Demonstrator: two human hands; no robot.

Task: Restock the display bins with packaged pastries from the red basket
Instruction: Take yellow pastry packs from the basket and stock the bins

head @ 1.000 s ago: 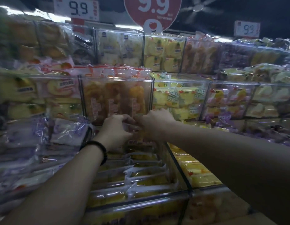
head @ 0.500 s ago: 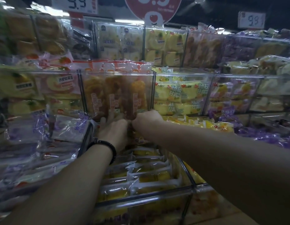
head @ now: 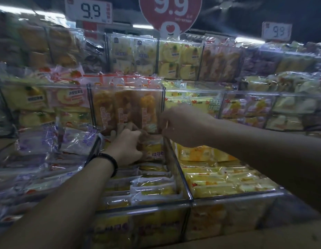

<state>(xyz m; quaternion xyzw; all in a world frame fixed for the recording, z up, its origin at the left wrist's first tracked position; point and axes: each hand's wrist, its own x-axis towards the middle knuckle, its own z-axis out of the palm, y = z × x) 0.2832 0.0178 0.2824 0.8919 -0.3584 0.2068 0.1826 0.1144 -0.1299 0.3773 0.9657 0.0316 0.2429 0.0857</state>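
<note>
1. Head view: the middle bin (head: 143,210) is clear-walled and filled with yellow packs lying flat in rows.
2. At the far end of that bin, one packaged pastry (head: 153,150) stands upright.
3. The left hand (head: 126,148), with a black bracelet (head: 111,163) at the wrist, grips the pack's left side, fingers curled behind it.
4. The right hand (head: 181,126) is over the bin's far right corner, fingers narrowly curled at the pack's top edge; whether they pinch the wrapper cannot be told.
5. Behind and above the bin stands an upper bin (head: 127,108) of orange pastries; purple-printed packs (head: 39,141) lie left of it, and a red price sign (head: 170,13) hangs higher up.
</note>
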